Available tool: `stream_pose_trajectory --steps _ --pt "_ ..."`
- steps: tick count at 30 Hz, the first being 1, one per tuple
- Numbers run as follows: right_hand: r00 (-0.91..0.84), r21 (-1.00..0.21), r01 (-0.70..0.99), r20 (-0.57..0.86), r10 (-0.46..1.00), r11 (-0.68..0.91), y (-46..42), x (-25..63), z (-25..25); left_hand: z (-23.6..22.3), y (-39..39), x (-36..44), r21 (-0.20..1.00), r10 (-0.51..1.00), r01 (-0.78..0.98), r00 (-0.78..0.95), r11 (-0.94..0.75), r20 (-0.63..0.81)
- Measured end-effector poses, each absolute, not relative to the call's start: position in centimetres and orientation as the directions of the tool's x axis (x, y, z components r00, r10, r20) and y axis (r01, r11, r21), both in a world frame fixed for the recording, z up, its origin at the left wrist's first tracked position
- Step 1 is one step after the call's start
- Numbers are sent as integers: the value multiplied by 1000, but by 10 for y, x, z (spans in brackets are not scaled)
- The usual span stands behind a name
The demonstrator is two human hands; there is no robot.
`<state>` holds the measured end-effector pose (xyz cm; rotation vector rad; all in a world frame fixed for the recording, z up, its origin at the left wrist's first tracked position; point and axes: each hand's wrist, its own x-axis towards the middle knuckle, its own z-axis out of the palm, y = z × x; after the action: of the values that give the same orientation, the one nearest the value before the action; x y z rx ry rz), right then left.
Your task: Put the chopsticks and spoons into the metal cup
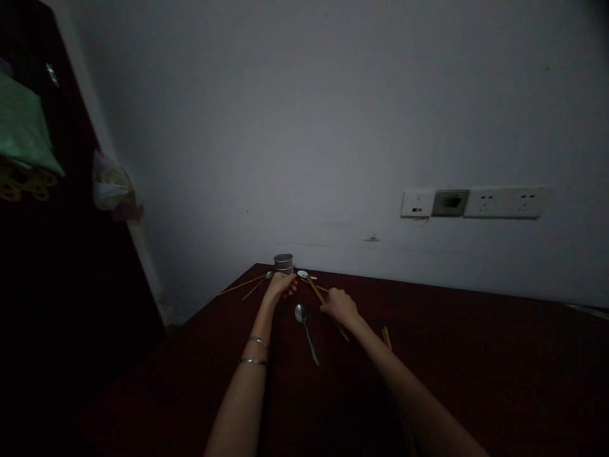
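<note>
My right hand (341,306) is closed around wooden chopsticks (314,289), which slant across the dark red table (451,343). My left hand (282,285) is just in front of a metal cup (283,261), its fingers loosely bent and apart, with nothing visible in them. A metal spoon (301,315) lies between my forearms. Beyond the chopstick tips rests a white spoon (303,274). To the left of my left hand are another metal spoon (259,285) and a thin wooden chopstick (235,289). More chopsticks (387,336) lie partly hidden under my right forearm.
A pale wall (304,139) rises behind the table, with a row of sockets (499,203) at right. On the left stand a dark door (61,254) with a green cloth (23,127) and a hanging plastic bag (110,184). The light is dim.
</note>
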<state>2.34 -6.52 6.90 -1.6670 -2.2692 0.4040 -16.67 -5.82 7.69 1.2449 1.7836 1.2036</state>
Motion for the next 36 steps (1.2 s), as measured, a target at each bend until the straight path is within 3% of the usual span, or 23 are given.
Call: stream_pose_trajectory --steps 7,14,21,27,31,36 --pt "-234 -510 786 279 931 350 -76 75 86 96 -57 -105 981 994 192 -109 11 11" --pt "-245 -480 780 355 902 401 -106 128 94 99 -68 -23 998 994 5 -93 -61 62" --pt "-253 -401 835 327 910 376 -130 163 94 96 -90 22 994 997 -76 -4 -82 82" --pt "-230 -415 855 235 944 312 -143 170 101 102 -104 31 995 996 -89 73 -47 53" --pt "-311 -507 776 209 927 375 -143 179 115 111 -111 27 997 989 -66 143 -34 43" --pt "-336 -748 554 201 920 365 -130 203 134 117 -122 25 999 922 -35 386 -9 21"
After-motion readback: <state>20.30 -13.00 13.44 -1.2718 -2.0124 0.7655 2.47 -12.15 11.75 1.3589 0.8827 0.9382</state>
